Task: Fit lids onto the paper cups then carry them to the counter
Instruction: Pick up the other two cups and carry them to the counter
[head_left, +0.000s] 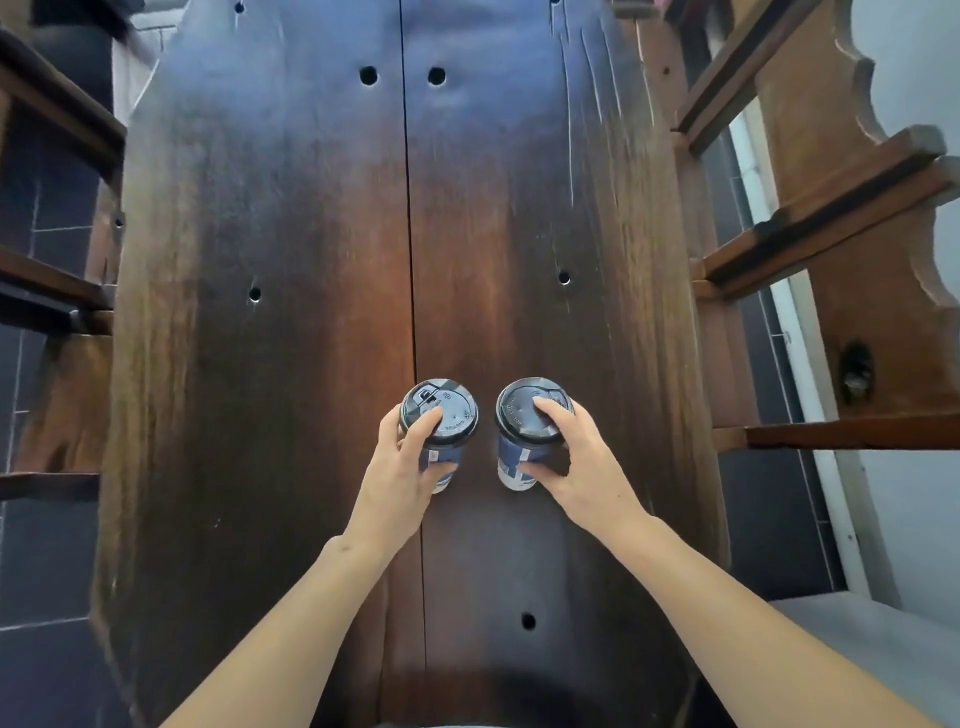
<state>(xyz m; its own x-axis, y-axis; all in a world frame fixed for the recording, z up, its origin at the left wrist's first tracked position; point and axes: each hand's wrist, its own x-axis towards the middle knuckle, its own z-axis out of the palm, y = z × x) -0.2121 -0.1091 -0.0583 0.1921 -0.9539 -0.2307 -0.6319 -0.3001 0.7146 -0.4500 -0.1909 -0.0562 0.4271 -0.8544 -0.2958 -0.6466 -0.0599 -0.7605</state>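
Observation:
Two blue-and-white paper cups stand side by side on a dark wooden table (291, 312), each wearing a black plastic lid. My left hand (402, 467) wraps the left cup (441, 460), with the forefinger resting on its lid (447, 410). Around the right cup (511, 467) is my right hand (576, 462), its fingers lying over the right lid (519, 415) and its thumb on the cup wall. Both cups are upright with a small gap between them. I cannot tell whether they are lifted off the wood.
The long plank table runs away from me, with a seam down its middle and several round holes. Wooden chairs or benches flank it at left (57, 291) and right (841, 218). Dark tiled floor (47, 545) shows beside the table.

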